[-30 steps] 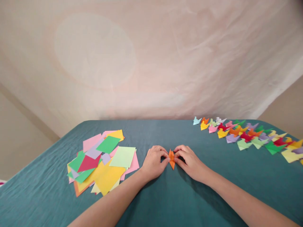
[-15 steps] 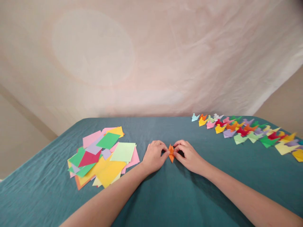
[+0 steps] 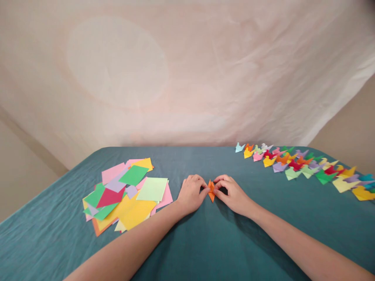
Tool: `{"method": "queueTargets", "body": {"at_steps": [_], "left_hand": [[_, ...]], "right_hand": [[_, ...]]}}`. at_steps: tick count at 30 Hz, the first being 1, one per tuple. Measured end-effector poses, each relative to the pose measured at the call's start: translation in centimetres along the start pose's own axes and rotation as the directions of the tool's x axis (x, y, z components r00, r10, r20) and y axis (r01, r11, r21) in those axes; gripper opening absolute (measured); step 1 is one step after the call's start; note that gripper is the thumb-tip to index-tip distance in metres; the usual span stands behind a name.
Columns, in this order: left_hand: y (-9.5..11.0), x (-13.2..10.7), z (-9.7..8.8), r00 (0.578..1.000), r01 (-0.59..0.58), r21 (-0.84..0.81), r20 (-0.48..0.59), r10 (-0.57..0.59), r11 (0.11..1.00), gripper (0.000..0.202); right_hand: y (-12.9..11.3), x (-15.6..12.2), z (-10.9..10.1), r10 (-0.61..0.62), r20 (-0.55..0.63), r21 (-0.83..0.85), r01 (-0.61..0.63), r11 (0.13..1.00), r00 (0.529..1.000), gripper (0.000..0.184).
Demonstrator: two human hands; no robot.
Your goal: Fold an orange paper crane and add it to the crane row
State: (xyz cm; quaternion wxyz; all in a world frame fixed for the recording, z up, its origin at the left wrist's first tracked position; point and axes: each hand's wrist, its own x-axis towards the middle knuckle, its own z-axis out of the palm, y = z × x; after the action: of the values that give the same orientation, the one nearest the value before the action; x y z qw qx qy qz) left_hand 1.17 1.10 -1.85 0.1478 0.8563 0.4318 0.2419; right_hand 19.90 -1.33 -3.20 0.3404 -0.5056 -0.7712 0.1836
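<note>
A small orange folded paper [image 3: 211,191], long and pointed at its top and bottom, is held upright between my hands at the middle of the table. My left hand [image 3: 192,192] pinches its left edge between thumb and fingers. On the opposite edge, the thumb and forefinger of my right hand [image 3: 231,194] are closed. The fingertips cover parts of both sides of the paper, so its finer folds cannot be made out.
Loose coloured paper squares [image 3: 137,212] lie in an overlapping heap to the left. Several folded paper birds [image 3: 325,176] stand in rows along the right side. A dark green cloth [image 3: 187,249] covers the table, and a pale sheet [image 3: 199,78] hangs behind.
Both hands keep their pinch on the orange paper with hardly any movement. The view has shifted slightly, so the paper birds appear a little further left.
</note>
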Motion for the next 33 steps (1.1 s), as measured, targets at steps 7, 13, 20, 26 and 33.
{"method": "queueTargets", "body": {"at_steps": [7, 13, 20, 26, 33], "left_hand": [[0.28, 0.17, -0.24, 1.000, 0.009, 0.015, 0.010, -0.010, 1.000, 0.017], [0.20, 0.18, -0.12, 1.000, 0.009, 0.026, 0.017, -0.009, 1.000, 0.019], [0.14, -0.09, 0.05, 1.000, 0.000, 0.055, -0.007, 0.001, 0.999, 0.016], [0.38, -0.06, -0.20, 1.000, -0.023, 0.069, 0.003, 0.023, 0.997, 0.012], [0.51, -0.14, -0.34, 0.996, -0.092, 0.116, 0.018, 0.090, 0.989, 0.011]], "right_hand": [[0.03, 0.19, 0.18, 0.031, -0.002, -0.035, -0.031, 0.999, 1.000, 0.009], [-0.21, 0.40, 0.09, 0.056, 0.009, -0.080, -0.055, 0.995, 0.998, 0.013], [-0.52, 0.38, 0.34, 0.052, -0.017, -0.126, -0.053, 0.991, 0.999, 0.014], [-0.46, 0.25, 0.68, 0.043, -0.051, -0.159, -0.050, 0.986, 0.998, 0.012], [-0.51, 0.21, 0.56, 0.052, -0.044, -0.192, -0.060, 0.980, 0.998, 0.009]]}}
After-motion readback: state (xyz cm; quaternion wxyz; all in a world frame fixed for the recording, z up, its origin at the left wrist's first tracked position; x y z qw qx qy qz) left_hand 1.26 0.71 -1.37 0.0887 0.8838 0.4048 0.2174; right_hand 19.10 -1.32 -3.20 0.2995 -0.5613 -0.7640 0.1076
